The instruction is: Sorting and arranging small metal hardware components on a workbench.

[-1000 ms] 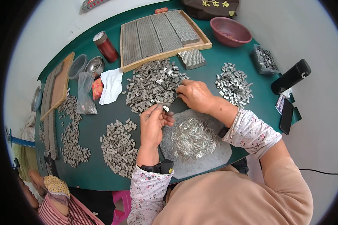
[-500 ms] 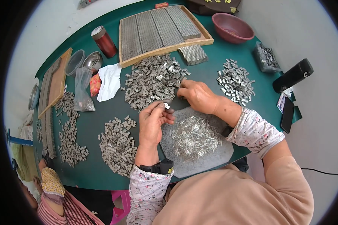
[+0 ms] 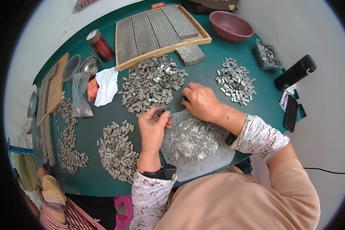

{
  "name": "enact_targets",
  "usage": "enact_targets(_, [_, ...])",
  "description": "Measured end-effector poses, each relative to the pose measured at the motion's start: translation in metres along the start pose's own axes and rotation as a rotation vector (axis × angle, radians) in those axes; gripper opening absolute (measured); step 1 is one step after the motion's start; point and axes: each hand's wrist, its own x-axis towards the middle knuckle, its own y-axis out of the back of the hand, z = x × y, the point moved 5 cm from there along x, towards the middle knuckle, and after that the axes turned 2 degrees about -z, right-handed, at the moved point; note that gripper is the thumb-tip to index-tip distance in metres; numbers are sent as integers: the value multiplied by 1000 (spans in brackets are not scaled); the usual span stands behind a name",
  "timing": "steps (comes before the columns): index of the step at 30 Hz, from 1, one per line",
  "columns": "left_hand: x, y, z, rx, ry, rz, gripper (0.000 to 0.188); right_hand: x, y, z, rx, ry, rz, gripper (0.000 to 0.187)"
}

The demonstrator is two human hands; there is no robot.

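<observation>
Small dark piece beside the big metal pile's near edge, pinched in left hand's grip; light fingertips, edges exposed, would likely serve best. Right hand right of pile, grip bent, can't tell if closed. Beyond pile, wooden tray of packed rows; left, clear bag with small bits.

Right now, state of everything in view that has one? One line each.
Left hand: pinching a small piece
Right hand: fingers curled, grip hidden
Central metal pile: loose, heaped
Pins: loose, heaped
Large wooden tray: mostly filled
Red flask: standing, lidded
Black bottle: standing, capped
Red basin: open
Clear bag: part-filled
White sheet: spread, creased
Phone: screen dark
</observation>
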Motion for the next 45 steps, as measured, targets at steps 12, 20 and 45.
enact_targets(12, [-10, -3, -5, -99, -17, 34, 13, -3, 6, -20, 713, -56, -107, 18])
enact_targets(20, [-10, -7, -3, -95, -32, -48, 11, -12, 9, -31, 868, -83, -8, 14])
enact_targets(45, [-5, 15, -3, -228, 7, 116, 14, 38, -19, -26, 8, 236, -47, 19])
